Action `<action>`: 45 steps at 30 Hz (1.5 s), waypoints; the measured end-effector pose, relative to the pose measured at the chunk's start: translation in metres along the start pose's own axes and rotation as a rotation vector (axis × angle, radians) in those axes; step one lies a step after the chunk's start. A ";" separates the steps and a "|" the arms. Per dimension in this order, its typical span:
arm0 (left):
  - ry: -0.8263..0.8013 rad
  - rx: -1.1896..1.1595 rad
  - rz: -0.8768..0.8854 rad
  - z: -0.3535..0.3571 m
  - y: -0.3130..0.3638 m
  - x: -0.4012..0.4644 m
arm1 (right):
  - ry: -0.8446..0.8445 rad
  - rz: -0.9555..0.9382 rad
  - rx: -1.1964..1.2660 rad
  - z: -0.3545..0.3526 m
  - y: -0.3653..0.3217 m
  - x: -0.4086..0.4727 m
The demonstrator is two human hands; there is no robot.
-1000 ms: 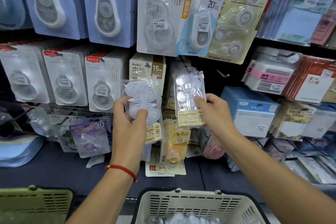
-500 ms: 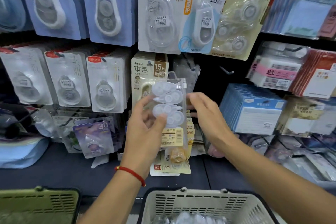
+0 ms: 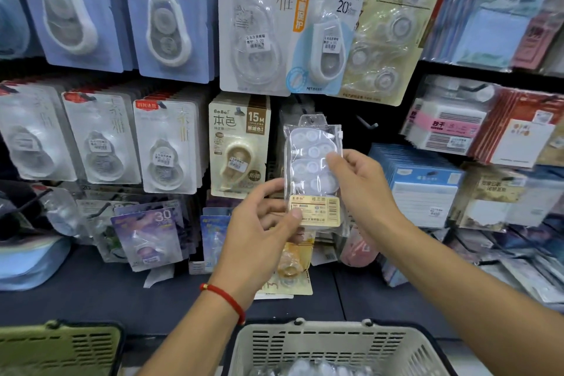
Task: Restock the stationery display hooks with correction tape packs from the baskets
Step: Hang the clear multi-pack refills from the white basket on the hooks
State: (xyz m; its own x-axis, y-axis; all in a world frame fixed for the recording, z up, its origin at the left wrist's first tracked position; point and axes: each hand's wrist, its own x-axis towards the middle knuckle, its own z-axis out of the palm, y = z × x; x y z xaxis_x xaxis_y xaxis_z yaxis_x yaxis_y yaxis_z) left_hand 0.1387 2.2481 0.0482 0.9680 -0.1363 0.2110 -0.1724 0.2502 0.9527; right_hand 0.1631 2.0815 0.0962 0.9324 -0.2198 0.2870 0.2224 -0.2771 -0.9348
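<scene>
A clear correction tape pack with several white tapes and a yellow label is held upright before the display wall. My left hand pinches its bottom label edge, thumb on the front. My right hand grips its right side. A bare metal hook juts out just right of the pack's top. Below, the beige basket holds more clear packs.
A green basket sits at the lower left. Rows of carded correction tapes hang left and above, among them a brown 15M pack. Blue sticky-note blocks and notepads fill the right shelves. A dark shelf ledge runs below.
A second pack that my right hand held a second ago is gone from it. The pack in my left hand moved right and up, and my right hand now grips it too.
</scene>
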 end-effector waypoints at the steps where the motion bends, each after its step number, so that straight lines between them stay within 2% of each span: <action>1: 0.002 -0.020 -0.003 -0.001 0.001 0.000 | -0.004 0.010 0.012 0.001 0.000 0.001; 6: 0.005 -0.094 0.006 0.000 0.002 0.002 | 0.026 0.020 0.050 0.000 0.002 0.000; 8: 0.019 -0.051 -0.003 0.001 0.003 0.001 | 0.009 0.016 0.016 -0.001 0.011 -0.009; 10: 0.068 0.227 0.067 -0.003 0.000 0.000 | -0.004 -0.002 -0.019 0.000 0.021 -0.019; 13: 0.176 0.819 0.318 -0.018 0.000 0.000 | 0.030 -0.009 -0.060 0.005 0.034 -0.008; 15: 0.156 1.031 0.365 -0.029 0.002 0.006 | 0.060 0.030 -0.075 0.013 0.042 0.014; 17: 0.096 1.138 0.318 -0.037 0.000 0.012 | 0.109 0.076 -0.078 0.023 0.050 0.037; 22: 0.050 1.115 0.189 -0.043 -0.005 0.016 | 0.200 0.086 -0.159 0.034 0.064 0.067; 25: 0.061 1.090 0.178 -0.043 -0.008 0.016 | 0.251 0.003 -0.502 0.030 0.068 0.062; 28: 0.078 1.056 0.216 -0.043 -0.008 0.015 | 0.290 -0.432 -0.843 0.023 0.081 0.051; 30: 0.080 1.062 0.244 -0.042 -0.009 0.014 | 0.156 -0.719 -1.034 0.020 0.088 0.052; 31: 0.080 1.069 0.253 -0.042 -0.009 0.015 | 0.065 -0.779 -1.148 0.020 0.091 0.056; 33: 0.084 1.074 0.258 -0.040 -0.010 0.015 | -0.045 -0.748 -1.339 0.025 0.094 0.068; 35: 0.088 1.072 0.249 -0.040 -0.010 0.016 | -0.069 -0.662 -1.420 0.032 0.095 0.082; 40: 0.093 1.082 0.238 -0.046 -0.011 0.018 | -0.118 -0.475 -1.451 0.041 0.092 0.117; 45: 0.073 1.093 0.232 -0.049 -0.012 0.018 | -0.200 -0.440 -1.471 0.043 0.087 0.126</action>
State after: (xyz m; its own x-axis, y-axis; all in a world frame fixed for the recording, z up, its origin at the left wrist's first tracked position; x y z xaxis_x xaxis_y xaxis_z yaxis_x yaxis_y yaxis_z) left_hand 0.1670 2.2898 0.0295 0.8935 -0.1304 0.4296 -0.3837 -0.7189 0.5797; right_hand 0.3118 2.0698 0.0424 0.9190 0.2139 0.3311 0.1247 -0.9546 0.2706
